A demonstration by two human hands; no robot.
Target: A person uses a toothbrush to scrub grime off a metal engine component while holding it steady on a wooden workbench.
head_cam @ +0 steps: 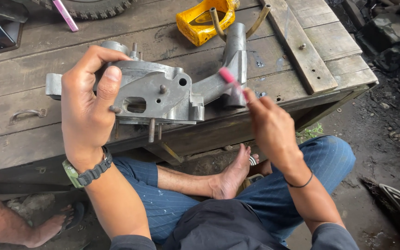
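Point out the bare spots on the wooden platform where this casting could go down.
Bare planks lie left of the left hand, around the metal pull handle, and between the grey metal casting and the tyre. It is crowded near the yellow part and wooden batten.

I see a grey cast-metal engine housing (163,92) with protruding studs and a tubular neck, held tilted above the wooden surface (24,74). A small pink-tipped tool (230,76) touches its neck.
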